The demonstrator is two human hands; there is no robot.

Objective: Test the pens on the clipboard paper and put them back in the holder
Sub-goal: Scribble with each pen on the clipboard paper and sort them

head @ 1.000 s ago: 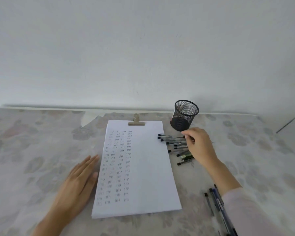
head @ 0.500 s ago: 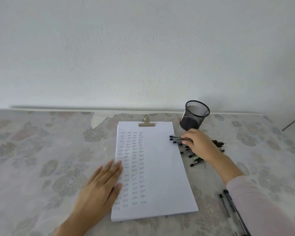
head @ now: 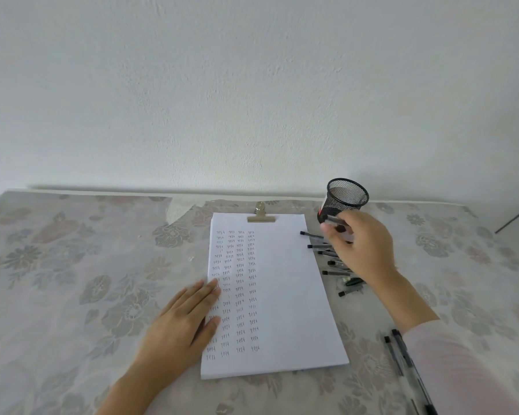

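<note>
We see the left hand (head: 180, 327) lying flat, fingers straight and together, with its fingertips pressing the left edge of the paper (head: 285, 295) and its palm on the worktop (head: 72, 280). The right hand (head: 363, 250) is raised over the worktop's far right part, and its curled fingers and thumb pinch one pen (head: 336, 220). That pen is blurred. Its long axis runs roughly along the far edge, and its dark end points left toward the paper. It is held just in front of the lower wall of the black mesh holder (head: 346, 194), which stands mouth up near the far edge, right of the brass clip (head: 261, 217).

Under the right hand and wrist we find a loose pile of pens (head: 333, 272) beside the paper's right edge. They lie crosswise with their dark caps toward the sheet, and one or two tips nearly touch it. The hand covers their right ends, so we cannot tell how many there are.

The paper's long side runs from near to far, leaning a little. Columns of small pen marks fill its left half. Near the worktop's right front corner, two more pens (head: 394, 359) lie lengthwise, caps toward the far edge, just beside the pale sleeve (head: 462, 369). A floral cloth covers the worktop, and a white wall (head: 252, 85) rises behind it.
</note>
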